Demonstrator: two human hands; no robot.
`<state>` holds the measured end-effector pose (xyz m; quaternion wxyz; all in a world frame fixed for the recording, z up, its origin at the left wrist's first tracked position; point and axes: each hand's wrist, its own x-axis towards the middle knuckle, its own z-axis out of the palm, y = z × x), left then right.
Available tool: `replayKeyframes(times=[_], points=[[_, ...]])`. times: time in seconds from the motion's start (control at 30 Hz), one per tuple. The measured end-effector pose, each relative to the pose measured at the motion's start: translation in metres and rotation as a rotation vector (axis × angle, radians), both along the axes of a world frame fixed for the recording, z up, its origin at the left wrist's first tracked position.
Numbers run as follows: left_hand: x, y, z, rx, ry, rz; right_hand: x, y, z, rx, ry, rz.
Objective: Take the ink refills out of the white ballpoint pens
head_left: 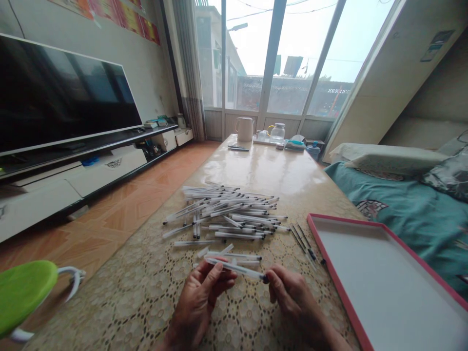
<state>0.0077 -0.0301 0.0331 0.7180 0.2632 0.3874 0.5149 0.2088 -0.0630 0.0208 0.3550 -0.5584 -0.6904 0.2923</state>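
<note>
Between my two hands a white pen point(241, 269) with a dark end is held nearly level above the table. My left hand point(204, 287) grips its left part between thumb and fingers. At the right, my right hand point(288, 287) pinches the dark end. Just beyond my hands lie a few loose pens and short clear caps point(226, 250). Farther back, a large heap of similar white pens point(234, 209) with dark ends spreads over the table. To the right of the heap are several thin dark refills point(303, 243).
A shallow box lid point(383, 273) with a pink rim lies at the right on the patterned table point(135, 292). At the far end stand a beige pitcher point(244, 129) and a glass jug point(278, 132). A green stool point(27, 292) is at the left, a teal-covered bed point(409, 195) at the right.
</note>
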Motion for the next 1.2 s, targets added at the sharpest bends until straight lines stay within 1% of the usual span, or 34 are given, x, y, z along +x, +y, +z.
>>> replayKeyframes(times=[0.13, 0.3, 0.57, 0.67, 0.77, 0.83, 0.97, 1.2], points=[[-0.001, 0.002, 0.000, -0.023, -0.013, 0.004, -0.001, 0.002, -0.005, 0.037, 0.007, 0.050], [-0.002, 0.001, -0.005, -0.032, 0.011, -0.014, -0.004, 0.001, -0.006, 0.084, -0.022, 0.044], [-0.001, 0.002, -0.001, -0.041, 0.086, 0.013, -0.005, 0.003, -0.009, 0.192, -0.029, 0.035], [-0.001, 0.003, -0.001, -0.050, 0.094, 0.030, -0.007, 0.002, -0.010, 0.224, -0.020, 0.007], [0.000, 0.003, -0.001, -0.048, 0.091, 0.040, -0.008, 0.001, -0.011, 0.181, -0.027, -0.021], [0.000, 0.002, 0.000, -0.042, 0.099, 0.039, -0.007, 0.001, -0.013, 0.146, -0.071, -0.019], [0.001, 0.001, 0.000, -0.040, 0.121, 0.043, -0.006, 0.001, -0.014, 0.146, -0.148, -0.028], [0.002, 0.002, 0.004, -0.058, 0.107, 0.073, -0.007, 0.004, -0.010, 0.144, 0.010, -0.030]])
